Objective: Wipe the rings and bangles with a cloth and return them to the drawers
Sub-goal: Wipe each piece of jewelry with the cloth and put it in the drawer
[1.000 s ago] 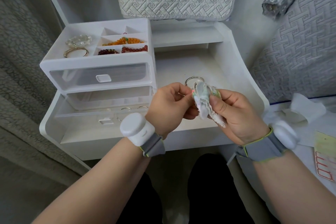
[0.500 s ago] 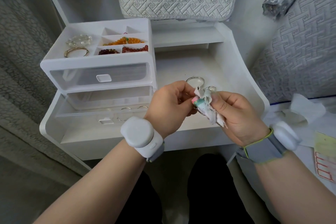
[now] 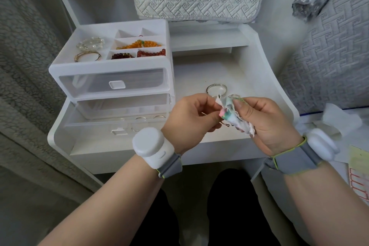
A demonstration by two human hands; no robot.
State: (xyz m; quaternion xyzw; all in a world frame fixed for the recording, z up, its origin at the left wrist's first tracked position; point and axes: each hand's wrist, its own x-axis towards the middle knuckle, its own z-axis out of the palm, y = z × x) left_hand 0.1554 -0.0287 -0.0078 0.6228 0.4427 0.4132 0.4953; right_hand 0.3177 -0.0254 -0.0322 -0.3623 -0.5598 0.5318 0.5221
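Red-printed slip (image 3: 359,183) at our right: writing unreadable. Our right hand (image 3: 265,124) curls round a crumpled white, pink-and-green cloth (image 3: 233,118). Our left hand (image 3: 191,118) pinches what seems a thin silver bangle (image 3: 225,125), ball-tipped, above the table (image 3: 229,66). A second bangle (image 3: 216,89) lies beyond. Rings (image 3: 140,119) sit in the open lowest drawer (image 3: 89,128).

Two hands (image 3: 191,120), one cloth (image 3: 228,109), three drawers (image 3: 116,81), at least three rings (image 3: 139,119), three bead bracelets (image 3: 139,43), one silver bangle (image 3: 225,124) held, another on the surface (image 3: 209,70).
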